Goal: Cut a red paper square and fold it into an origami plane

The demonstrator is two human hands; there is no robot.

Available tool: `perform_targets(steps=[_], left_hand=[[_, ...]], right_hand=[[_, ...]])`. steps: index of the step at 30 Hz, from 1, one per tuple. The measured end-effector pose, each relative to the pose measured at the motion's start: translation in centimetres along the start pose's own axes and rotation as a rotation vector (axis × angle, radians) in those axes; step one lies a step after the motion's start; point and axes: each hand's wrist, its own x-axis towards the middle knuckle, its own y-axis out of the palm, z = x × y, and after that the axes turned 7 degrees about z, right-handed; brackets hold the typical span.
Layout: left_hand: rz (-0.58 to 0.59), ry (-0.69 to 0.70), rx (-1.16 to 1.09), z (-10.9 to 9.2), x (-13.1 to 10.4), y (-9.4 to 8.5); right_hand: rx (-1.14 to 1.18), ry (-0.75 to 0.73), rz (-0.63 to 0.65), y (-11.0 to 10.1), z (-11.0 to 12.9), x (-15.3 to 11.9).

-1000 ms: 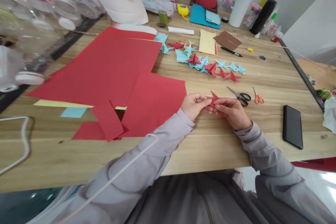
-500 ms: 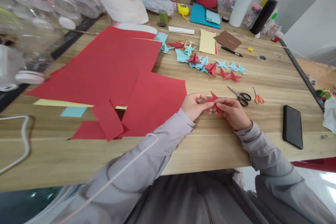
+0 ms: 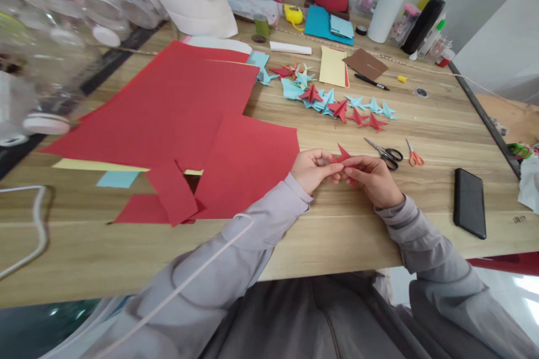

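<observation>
A small folded red paper piece (image 3: 343,152) is pinched between my two hands above the table, one pointed end sticking up. My left hand (image 3: 314,170) grips its left side with thumb and fingers. On the other side, my right hand (image 3: 374,179) holds it between thumb and forefinger, covering part of it. Large red sheets (image 3: 168,106) lie just left of my hands. Beyond them sit folded red paper stars (image 3: 338,109) and light blue ones (image 3: 374,105). Black-handled scissors (image 3: 391,158) rest right of the paper piece, beside small orange scissors (image 3: 415,158).
A black phone (image 3: 469,203) lies to the right. Farther back are a pen (image 3: 371,82), yellow paper (image 3: 334,66), brown paper (image 3: 367,64) and a tape measure (image 3: 293,14). Clear plastic bottles (image 3: 63,39) crowd the far left, and a white cable (image 3: 41,224) is below them.
The red piece has tilted slightly between my fingers, and less of its lower point shows below my right thumb. Both hands have stayed in nearly the same place.
</observation>
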Motion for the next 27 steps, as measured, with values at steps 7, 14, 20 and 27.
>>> perform_targets(steps=[7,14,20,27], left_hand=[[-0.016,-0.052,-0.075,-0.44,0.06,0.23],[0.018,-0.025,-0.021,-0.01,0.00,0.05],[0.027,-0.008,-0.027,0.41,0.09,-0.06],[-0.006,0.070,0.075,0.09,0.13,0.08]], right_hand=[[0.002,-0.009,-0.016,-0.11,-0.14,-0.03],[-0.003,-0.020,-0.008,-0.06,-0.28,-0.02],[-0.059,-0.051,0.012,0.09,-0.18,-0.07],[-0.188,-0.079,0.001,0.19,-0.05,-0.09]])
